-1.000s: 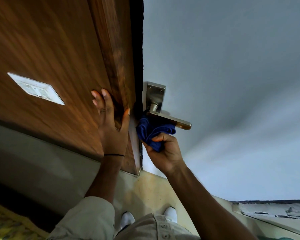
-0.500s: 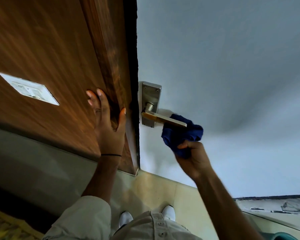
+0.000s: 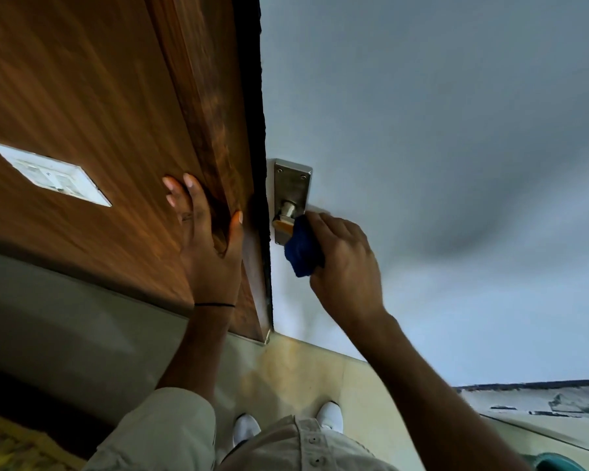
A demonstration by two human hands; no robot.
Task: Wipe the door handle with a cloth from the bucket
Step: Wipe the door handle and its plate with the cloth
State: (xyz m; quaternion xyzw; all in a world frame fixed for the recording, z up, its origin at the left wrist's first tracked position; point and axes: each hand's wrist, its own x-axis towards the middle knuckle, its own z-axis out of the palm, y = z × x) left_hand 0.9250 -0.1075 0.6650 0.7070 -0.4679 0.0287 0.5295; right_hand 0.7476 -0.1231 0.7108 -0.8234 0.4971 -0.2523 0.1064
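- Right now the right hand is closed around a blue cloth, wrapped over the lever of the door handle just right of the frame's centre; only a short brass-coloured stub of the lever shows beside the cloth.
- The left hand lies flat and open on the wooden door frame, fingers spread, holding nothing.
- The steel backplate and its round neck sit bare above the cloth, so in my judgement the lever is being wiped while the plate remains to be done.
- Risk 1: pressing down on the lever could unlatch the pale door; with weight leaning in, it might swing and throw the person off balance.
- Risk 2: the left thumb rests close to the dark gap between frame and door, where it could be pinched if the door shifts.
- Risk 3: the cloth is bunched into a wad, so it could slip off the lever's end or skip the underside, leaving grime.
- Risk 4: if the cloth is wet, drips could fall on the tiled floor near the white shoes; wetness cannot be judged from here.
- The bucket is possibly the teal rim at the lower right corner, though too little shows to be sure.
- No brand, label or readable writing appears anywhere; the white switch plate at the left carries marks too blurred to read.
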